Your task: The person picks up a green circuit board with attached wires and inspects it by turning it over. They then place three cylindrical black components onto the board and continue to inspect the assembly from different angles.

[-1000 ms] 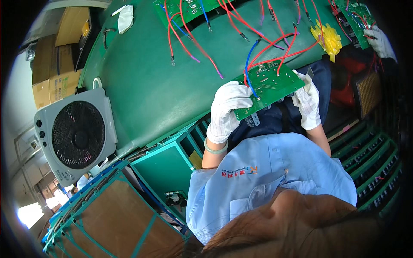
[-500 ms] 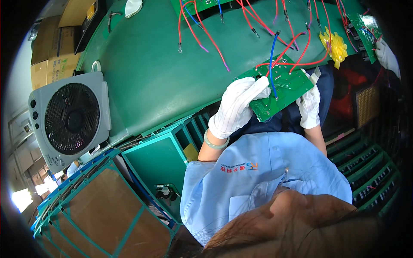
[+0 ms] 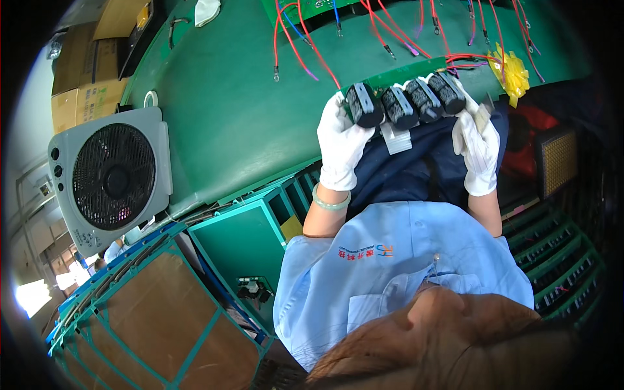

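A green circuit board (image 3: 416, 69) is tilted up between my two white-gloved hands, above my lap at the bench edge. Its component side faces me, with a row of several big black cylindrical capacitors (image 3: 399, 109) and a ribbed silver metal piece (image 3: 398, 140) below them. My left hand (image 3: 344, 142) is closed round the board's left end. At the right end, my right hand (image 3: 476, 151) has its fingers curled by the board; a flat greyish piece (image 3: 483, 114) sticks out at its fingers, its kind unclear. Red leads (image 3: 465, 58) trail from the board's far right corner.
On the green bench mat (image 3: 227, 97) lie another wired board (image 3: 312, 6), red and blue leads with ring terminals, and a yellow bundle (image 3: 510, 73). A grey box fan (image 3: 117, 175) stands left. Green slotted racks (image 3: 559, 253) are at right, a teal cabinet (image 3: 234, 253) below left.
The board has been turned over, from its soldered, wired side to its capacitor side. My left hand went from its face to its left end. Another person's gloved hand and board left the far right.
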Motion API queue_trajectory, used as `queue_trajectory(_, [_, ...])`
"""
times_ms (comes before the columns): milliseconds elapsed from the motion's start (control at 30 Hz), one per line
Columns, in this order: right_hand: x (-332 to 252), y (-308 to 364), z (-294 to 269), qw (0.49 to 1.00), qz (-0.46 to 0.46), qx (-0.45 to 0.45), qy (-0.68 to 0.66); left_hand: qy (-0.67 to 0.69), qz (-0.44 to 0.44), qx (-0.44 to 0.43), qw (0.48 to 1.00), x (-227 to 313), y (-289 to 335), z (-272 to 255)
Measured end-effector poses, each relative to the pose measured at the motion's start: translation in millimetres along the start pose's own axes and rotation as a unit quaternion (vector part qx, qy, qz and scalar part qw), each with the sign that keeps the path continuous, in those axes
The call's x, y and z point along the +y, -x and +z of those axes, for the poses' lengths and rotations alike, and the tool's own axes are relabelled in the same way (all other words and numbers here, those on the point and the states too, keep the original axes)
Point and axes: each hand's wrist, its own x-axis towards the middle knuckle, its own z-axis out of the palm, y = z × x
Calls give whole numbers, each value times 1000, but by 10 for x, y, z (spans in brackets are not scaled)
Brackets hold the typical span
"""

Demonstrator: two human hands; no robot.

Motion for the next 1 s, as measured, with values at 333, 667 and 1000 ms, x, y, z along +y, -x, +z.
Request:
queue_trajectory(333, [101, -220, 165, 1000, 23, -5, 16, 29, -77, 0, 997, 17, -265, -51])
queue_trajectory(667, [-7, -313, 329, 1000, 7, -6, 15, 18, -94, -6, 995, 64, -337, -39])
queue_trajectory(1000, [4, -316, 365, 1000, 17, -1, 6, 12, -82, -14, 996, 98, -329, -40])
